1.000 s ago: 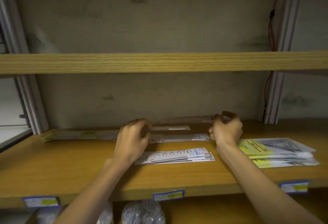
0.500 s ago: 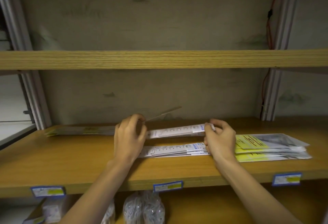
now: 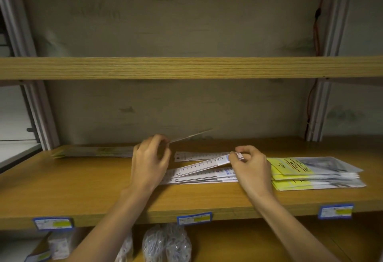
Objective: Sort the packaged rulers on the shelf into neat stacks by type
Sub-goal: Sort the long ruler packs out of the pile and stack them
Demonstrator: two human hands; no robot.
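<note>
My right hand (image 3: 249,165) pinches the right end of a white packaged ruler (image 3: 204,164), whose left end slopes down onto a low stack of white rulers (image 3: 199,177) mid-shelf. My left hand (image 3: 150,160) grips a thin grey ruler (image 3: 191,136) that sticks up and to the right toward the back wall. One more white ruler (image 3: 196,155) lies flat behind the stack. Long packs with yellow-green print (image 3: 93,151) lie at the back left. A stack of yellow-labelled clear packs (image 3: 315,173) sits at the right.
The wooden shelf (image 3: 83,191) carries blue-and-yellow price tags (image 3: 193,218) on its front edge. Another shelf board (image 3: 186,67) hangs above. Bags of small metal parts (image 3: 165,245) and a box (image 3: 56,245) sit on the level below. Grey uprights flank both sides.
My right hand has lowered the white ruler so its left end rests on the front stack. My left hand let go of that ruler and keeps the thin grey one raised.
</note>
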